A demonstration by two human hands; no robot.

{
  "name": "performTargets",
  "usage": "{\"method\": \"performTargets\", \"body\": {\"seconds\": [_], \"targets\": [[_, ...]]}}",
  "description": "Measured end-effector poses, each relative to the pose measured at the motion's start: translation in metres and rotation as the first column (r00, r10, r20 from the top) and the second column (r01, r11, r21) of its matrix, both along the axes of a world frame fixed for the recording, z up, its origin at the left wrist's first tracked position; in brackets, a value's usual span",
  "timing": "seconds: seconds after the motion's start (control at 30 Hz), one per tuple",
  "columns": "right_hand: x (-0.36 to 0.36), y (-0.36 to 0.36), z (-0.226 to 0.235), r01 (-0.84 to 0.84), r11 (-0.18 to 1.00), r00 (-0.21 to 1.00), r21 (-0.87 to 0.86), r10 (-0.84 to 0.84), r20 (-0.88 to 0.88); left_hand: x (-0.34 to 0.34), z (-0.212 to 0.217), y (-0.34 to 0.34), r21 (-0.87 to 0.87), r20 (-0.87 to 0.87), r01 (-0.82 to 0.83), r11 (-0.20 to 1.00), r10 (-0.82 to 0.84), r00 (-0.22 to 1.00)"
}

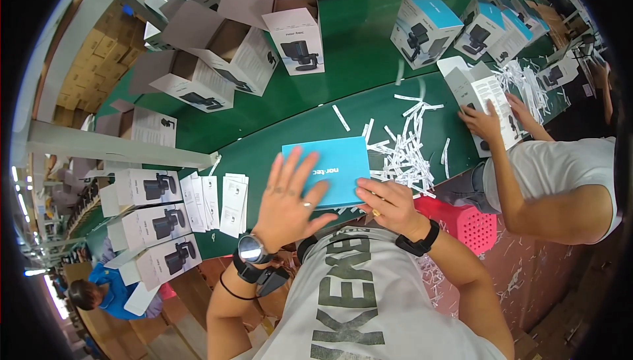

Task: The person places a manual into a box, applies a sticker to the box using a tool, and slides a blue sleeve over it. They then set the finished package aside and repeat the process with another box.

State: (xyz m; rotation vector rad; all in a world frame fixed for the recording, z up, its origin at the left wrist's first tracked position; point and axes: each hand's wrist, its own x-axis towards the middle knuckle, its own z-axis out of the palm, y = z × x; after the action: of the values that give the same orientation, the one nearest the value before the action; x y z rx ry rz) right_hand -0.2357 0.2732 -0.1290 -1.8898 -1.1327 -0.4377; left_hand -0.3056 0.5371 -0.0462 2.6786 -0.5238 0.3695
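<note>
A closed carton with a bright blue top (pixel 349 155) sits in front of me at the near edge of the green table. My left hand (pixel 285 205) is spread with its fingers apart over the carton's left part, slightly blurred; whether the palm presses on it I cannot tell. At the near right corner, my right hand (pixel 390 207) has its fingers together and bent against the carton's edge. White paper strips (pixel 407 155) lie heaped just right of the carton. To its left are folded white leaflets (pixel 233 205) in stacks.
Open white cartons (pixel 298 43) stand along the far left, more cartons (pixel 155 225) at the left edge. Blue-topped cartons (pixel 425 27) are at the far right. At right a co-worker's hands (pixel 484 122) handle an open carton (pixel 471 86). A pink stool (pixel 465 228) is below the table.
</note>
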Motion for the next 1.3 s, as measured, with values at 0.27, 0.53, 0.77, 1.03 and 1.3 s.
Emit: {"method": "performTargets", "body": {"seconds": [0.27, 0.53, 0.77, 1.03, 1.3], "targets": [[-0.012, 0.003, -0.022, -0.039, 0.996, 0.987, 0.086, 0.052, -0.155, 0.026, -0.026, -0.043, 0.310, -0.191, 0.083, 0.947, -0.024, 0.981], [0.003, -0.005, -0.013, -0.072, 0.995, 0.987, 0.067, 0.081, -0.137, 0.025, 0.006, -0.034, 0.230, -0.344, 0.157, 0.960, -0.071, 0.936], [-0.008, 0.021, -0.027, 0.081, 0.967, 0.982, 0.242, -0.035, -0.186, 0.023, -0.009, -0.018, 0.319, -0.256, 0.012, 0.948, 0.074, 0.964], [0.020, 0.006, -0.022, -0.087, 0.978, 0.969, 0.191, 0.127, -0.211, 0.036, 0.015, 0.010, 0.326, -0.306, 0.121, 0.938, -0.017, 0.952], [0.027, 0.000, -0.013, -0.121, 0.972, 0.968, 0.201, 0.161, -0.194, 0.030, 0.019, 0.017, 0.324, -0.298, 0.186, 0.928, -0.086, 0.951]]}}
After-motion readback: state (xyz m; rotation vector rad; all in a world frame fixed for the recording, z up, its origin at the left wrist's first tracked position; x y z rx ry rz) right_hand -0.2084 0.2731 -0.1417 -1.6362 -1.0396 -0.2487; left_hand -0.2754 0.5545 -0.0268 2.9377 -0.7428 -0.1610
